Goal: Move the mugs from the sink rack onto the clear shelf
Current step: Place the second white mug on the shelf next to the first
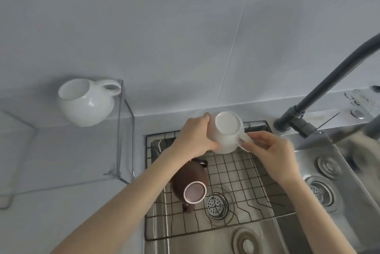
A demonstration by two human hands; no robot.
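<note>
I hold an upside-down white mug (226, 130) above the back of the black wire sink rack (236, 173). My left hand (195, 136) wraps the mug's body from the left. My right hand (267, 147) pinches its handle from the right. A brown mug (188, 179) stands upside down on the rack's left part, its pale base ring facing up. Another white mug (86, 101) sits upright on the clear shelf (123, 130) at the left, handle to the right.
The rack spans a steel sink (205, 239) with a round drain strainer (216, 205) below it. A second basin with a drain (320, 192) lies to the right. A dark faucet (320, 89) arches over the right side. Grey tiled wall stands behind.
</note>
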